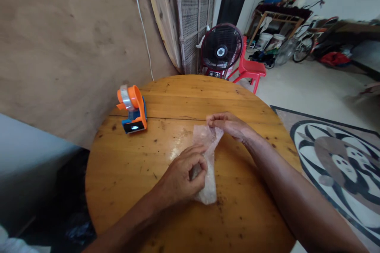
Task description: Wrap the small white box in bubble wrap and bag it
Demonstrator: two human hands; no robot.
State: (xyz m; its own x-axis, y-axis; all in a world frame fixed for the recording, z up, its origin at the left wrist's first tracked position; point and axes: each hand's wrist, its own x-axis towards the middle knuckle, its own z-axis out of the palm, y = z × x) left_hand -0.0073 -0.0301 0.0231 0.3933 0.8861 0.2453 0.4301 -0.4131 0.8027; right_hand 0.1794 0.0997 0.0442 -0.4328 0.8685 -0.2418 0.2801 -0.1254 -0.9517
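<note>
A translucent, whitish plastic wrap or bag point(209, 182) lies on the round wooden table point(166, 221), its lower end rounded and its upper end partly lifted. My left hand point(188, 172) is over its left side, with thumb and forefinger tips pressed together in a curl on the plastic. At the top right corner of the plastic, my right hand point(227, 123) pinches the edge between thumb and fingers; its fingertips are slightly blurred. An orange and blue tape dispenser point(135, 110) with a roll of clear tape stands at the table's back left.
Plywood point(74, 39) rises along the left. Behind the table stand a dark red fan point(221, 49) and a red chair point(252, 67). Farther right are a bicycle point(304, 45), buckets point(263, 41) and a patterned floor mat point(341, 158).
</note>
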